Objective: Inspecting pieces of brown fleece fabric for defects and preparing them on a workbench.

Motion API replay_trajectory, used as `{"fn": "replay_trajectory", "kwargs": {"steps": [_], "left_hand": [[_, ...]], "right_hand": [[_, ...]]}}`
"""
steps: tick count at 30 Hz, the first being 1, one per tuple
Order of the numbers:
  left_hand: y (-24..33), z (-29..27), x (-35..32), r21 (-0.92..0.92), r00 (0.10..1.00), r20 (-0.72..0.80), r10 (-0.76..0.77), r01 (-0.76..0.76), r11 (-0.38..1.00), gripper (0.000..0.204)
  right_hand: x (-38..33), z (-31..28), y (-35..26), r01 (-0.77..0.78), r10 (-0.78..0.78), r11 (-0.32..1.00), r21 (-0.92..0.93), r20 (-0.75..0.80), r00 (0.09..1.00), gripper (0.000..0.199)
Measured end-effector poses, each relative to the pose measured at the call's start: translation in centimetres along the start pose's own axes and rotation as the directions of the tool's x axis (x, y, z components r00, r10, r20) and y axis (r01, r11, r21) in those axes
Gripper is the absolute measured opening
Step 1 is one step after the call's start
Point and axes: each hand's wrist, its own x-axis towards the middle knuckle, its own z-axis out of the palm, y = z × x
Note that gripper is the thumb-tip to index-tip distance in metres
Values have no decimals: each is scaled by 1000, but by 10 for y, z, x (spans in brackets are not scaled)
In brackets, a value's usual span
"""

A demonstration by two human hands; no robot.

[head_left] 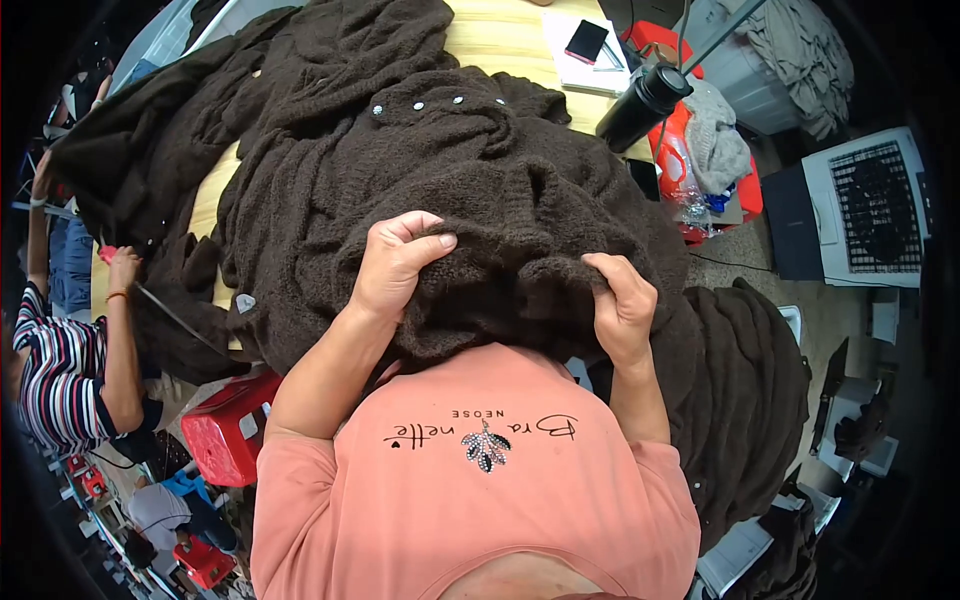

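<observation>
A dark brown knitted garment lies heaped over the table edge in front of me, with several shiny round buttons on its far part. My left hand is closed on its near edge, thumb on top and fingers curled under the knit. A little to the right, my right hand pinches the same edge between thumb and fingers. Between the two hands the cloth sags into a dark fold close to my body. The fingers beneath the fabric are partly hidden.
More brown knitwear is piled at my right. A black bottle, a phone and a red basket stand at the far right. On the left, a co-worker in a striped shirt handles dark cloth near a red stool.
</observation>
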Motion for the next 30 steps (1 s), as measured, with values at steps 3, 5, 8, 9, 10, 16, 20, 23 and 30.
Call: {"fn": "replay_trajectory", "kwargs": {"steps": [3, 5, 8, 9, 10, 16, 20, 23, 30], "left_hand": [[6, -2, 0, -51, 1000, -8, 13, -14, 999, 7], [10, -4, -1, -76, 999, -31, 19, -21, 997, 8], [15, -5, -5, -75, 996, -84, 11, -18, 997, 6], [17, -4, -6, -79, 996, -88, 8, -15, 997, 6], [18, -2, -6, -85, 996, -85, 3, -11, 996, 6], [17, 25, -10, 118, 994, -28, 102, -98, 988, 2], [4, 35, -9, 323, 959, 139, 245, -278, 905, 6], [-7, 28, -5, 436, 968, 224, 116, -206, 876, 19], [-40, 10, 11, 93, 973, 130, 192, -205, 974, 11]], "right_hand": [[1, -8, -8, -16, 13, 984, 178, 15, 1000, 25], [5, -13, -4, -122, 95, 990, 69, 310, 946, 26], [8, -8, 1, -60, 58, 998, -3, 277, 959, 24], [9, -7, 0, -47, 58, 997, -56, 202, 978, 24], [10, -7, -3, -53, 60, 996, -68, 92, 994, 25], [14, 0, -37, 577, -590, 799, -171, -33, 807, 31], [18, 22, -37, 660, -646, 750, -48, 160, 746, 23], [18, 31, -29, 657, -645, 749, -87, 132, 753, 28], [35, 62, -22, 680, -664, 729, -82, 157, 731, 22]]}}
